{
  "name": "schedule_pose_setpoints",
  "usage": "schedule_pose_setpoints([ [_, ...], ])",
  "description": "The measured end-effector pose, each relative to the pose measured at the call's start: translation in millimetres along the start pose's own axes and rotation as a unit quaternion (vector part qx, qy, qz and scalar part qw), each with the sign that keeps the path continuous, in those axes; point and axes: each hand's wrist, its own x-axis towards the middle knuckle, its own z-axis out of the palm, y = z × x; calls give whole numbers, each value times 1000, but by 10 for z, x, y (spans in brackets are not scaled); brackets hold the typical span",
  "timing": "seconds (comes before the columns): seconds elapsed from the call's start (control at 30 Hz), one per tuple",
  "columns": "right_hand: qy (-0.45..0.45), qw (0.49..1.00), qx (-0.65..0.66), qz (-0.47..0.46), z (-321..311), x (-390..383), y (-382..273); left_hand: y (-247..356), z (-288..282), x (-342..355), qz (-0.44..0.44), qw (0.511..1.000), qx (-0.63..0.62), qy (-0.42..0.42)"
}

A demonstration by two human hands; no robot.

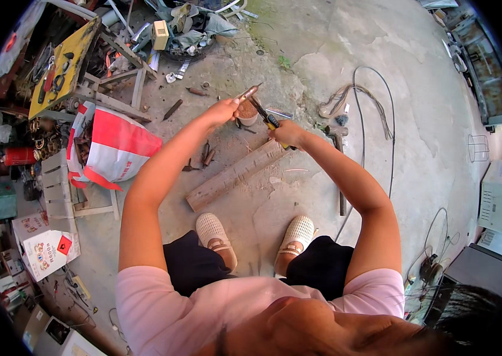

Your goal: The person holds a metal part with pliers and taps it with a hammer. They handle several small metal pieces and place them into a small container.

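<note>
My left hand is closed round a short reddish-brown metal piece with a thin pointed tip, held out over the floor. My right hand grips the yellow-and-black handles of a pair of pliers. The dark jaws of the pliers reach up to the brown piece; whether they clamp it is too small to tell. Below them stands a round tub of reddish-brown granules. A long wooden block lies on the floor nearer to me, partly under my right hand.
Small brown and dark metal pieces lie left of the block. A hammer and a coiled cable are to the right. At left stand a red-and-white bag, a wooden bench and a yellow board with tools.
</note>
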Motion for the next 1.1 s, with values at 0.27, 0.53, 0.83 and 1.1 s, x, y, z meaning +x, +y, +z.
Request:
schedule_pose_setpoints([
  [0.27,-35,994,58,-87,109,156,237,142,41,-164,3,999,25,25],
  [0.53,-55,993,43,-91,24,18,144,163,188,-221,26,986,124,108],
  [0.83,-51,995,34,-76,32,-35,51,182,199,-257,58,955,251,147],
  [1.1,-71,994,73,-48,57,38,54,232,206,-331,56,928,331,161],
])
